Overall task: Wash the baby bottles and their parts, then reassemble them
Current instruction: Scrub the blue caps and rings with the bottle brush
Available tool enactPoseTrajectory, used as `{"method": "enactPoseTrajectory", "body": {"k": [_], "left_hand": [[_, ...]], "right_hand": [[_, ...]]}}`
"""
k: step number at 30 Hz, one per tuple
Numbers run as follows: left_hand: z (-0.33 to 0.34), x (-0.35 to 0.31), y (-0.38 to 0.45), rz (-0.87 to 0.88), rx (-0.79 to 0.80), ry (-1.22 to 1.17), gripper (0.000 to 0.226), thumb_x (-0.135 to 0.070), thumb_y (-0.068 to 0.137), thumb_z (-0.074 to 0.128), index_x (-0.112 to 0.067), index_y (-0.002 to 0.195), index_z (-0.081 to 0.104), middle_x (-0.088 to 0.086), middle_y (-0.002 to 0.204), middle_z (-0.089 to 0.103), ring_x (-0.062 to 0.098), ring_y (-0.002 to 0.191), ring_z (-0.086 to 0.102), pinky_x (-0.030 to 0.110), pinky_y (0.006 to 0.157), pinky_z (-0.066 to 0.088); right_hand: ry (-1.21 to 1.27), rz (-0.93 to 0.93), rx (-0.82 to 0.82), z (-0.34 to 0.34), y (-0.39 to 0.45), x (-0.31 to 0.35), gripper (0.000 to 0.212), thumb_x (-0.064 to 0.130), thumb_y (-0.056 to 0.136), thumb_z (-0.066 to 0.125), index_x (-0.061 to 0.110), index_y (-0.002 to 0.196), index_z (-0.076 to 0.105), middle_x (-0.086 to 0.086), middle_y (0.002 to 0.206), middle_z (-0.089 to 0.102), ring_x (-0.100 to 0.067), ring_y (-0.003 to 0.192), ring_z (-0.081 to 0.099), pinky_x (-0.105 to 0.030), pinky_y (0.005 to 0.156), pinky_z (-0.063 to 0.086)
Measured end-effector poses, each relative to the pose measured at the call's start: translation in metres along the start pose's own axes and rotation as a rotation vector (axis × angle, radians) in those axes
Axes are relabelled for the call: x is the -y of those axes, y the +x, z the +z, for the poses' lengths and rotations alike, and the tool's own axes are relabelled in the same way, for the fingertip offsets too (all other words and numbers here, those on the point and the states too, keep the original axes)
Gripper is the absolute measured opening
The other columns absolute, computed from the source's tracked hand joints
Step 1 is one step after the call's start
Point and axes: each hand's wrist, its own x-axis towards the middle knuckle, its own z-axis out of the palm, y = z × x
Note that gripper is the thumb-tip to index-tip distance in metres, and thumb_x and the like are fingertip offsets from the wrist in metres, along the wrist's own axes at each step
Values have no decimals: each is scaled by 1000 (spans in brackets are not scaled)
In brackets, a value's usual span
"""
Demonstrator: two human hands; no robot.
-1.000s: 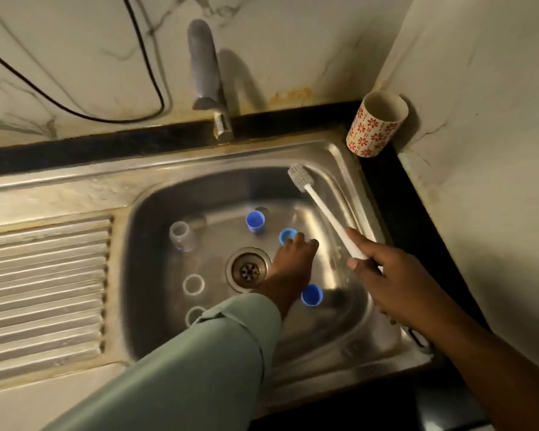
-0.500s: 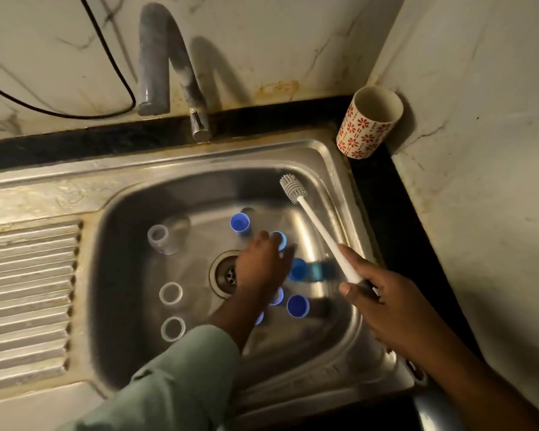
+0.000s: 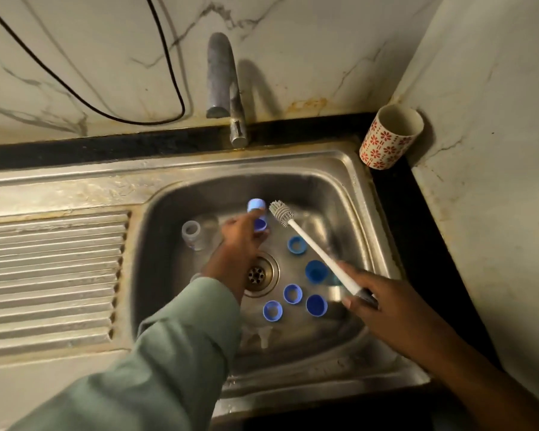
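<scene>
Several blue caps and rings lie on the floor of the steel sink [image 3: 339, 188]: a ring [image 3: 296, 245], a cap [image 3: 316, 271], another ring [image 3: 292, 293] and more near the front. A clear bottle [image 3: 193, 233] lies at the back left. My left hand [image 3: 240, 244] reaches over the drain [image 3: 260, 273], and its fingertips pinch a blue cap [image 3: 257, 208] at the back of the basin. My right hand [image 3: 377, 306] grips the handle of a white bottle brush [image 3: 311, 244]. Its grey head [image 3: 280, 211] sits just right of that cap.
A curved tap [image 3: 221, 76] stands behind the basin. In the back right corner a red-flowered cup [image 3: 389, 136] stands against the wall. The ribbed draining board [image 3: 50, 275] fills the left side. A black cable [image 3: 106, 113] hangs on the marble wall.
My left hand has moved from the blue parts right of the drain to the back of the basin and has taken hold of a cap. The brush has swung left towards it.
</scene>
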Motion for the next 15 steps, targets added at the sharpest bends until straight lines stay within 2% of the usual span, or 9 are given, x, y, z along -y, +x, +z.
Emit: {"method": "enactPoseTrajectory", "body": {"k": [1,2,4,5,8,9,12,13,15], "left_hand": [[-7,-5,-13,-108,22,-225,31,-10,93,69,-2,120,59,12,96,60,24,74,59,27,69,59],[-16,-9,-25,-179,36,-351,38,-17,94,68,-3,127,55,15,108,60,25,79,61,31,80,59],[-31,-15,-46,-226,66,-461,50,-25,96,63,-5,139,49,16,122,58,26,92,62,37,98,54],[-37,-18,-56,-221,79,-488,52,-27,98,60,-8,144,45,15,121,55,26,91,60,37,99,52],[-49,-25,-85,-130,65,-476,48,-31,102,50,-16,148,42,15,118,55,22,75,56,33,71,48],[-54,-28,-94,-80,39,-456,44,-32,103,50,-19,146,45,15,118,58,21,75,57,31,66,46],[-69,-35,-107,94,-6,-423,27,-24,104,52,-28,131,49,15,125,60,26,93,64,33,72,50],[-73,-38,-111,125,12,-426,27,-21,104,53,-27,131,48,16,129,59,29,99,64,34,74,53],[-82,-44,-118,164,53,-443,31,-18,105,51,-23,135,46,19,132,58,29,97,65,36,74,54]], "right_hand": [[-51,-37,19,-6,-5,0,57,33,92,62,46,142,38,10,93,66,-2,80,62,-18,72,52],[-107,-76,47,-10,-11,3,55,36,92,60,46,142,38,12,88,63,-2,76,60,-18,71,51],[-203,-132,112,-17,-20,8,53,41,93,56,50,141,36,17,84,57,0,72,56,-18,69,47],[-238,-153,139,-18,-23,14,52,43,93,55,53,140,35,17,84,55,0,73,55,-20,71,47],[-318,-222,155,-14,-27,41,50,43,95,50,52,142,33,16,92,56,-3,82,56,-25,77,48],[-347,-245,131,-11,-25,50,49,42,97,47,49,143,32,16,98,56,-5,85,56,-26,78,47],[-493,-232,36,-1,-24,78,47,41,101,38,48,146,26,12,108,58,-11,89,58,-29,76,48],[-547,-208,11,7,-27,83,47,40,101,35,48,146,23,11,102,57,-13,83,58,-30,72,48],[-533,-172,26,22,-36,96,46,38,101,36,48,144,26,12,78,50,-9,66,52,-26,60,41]]}}
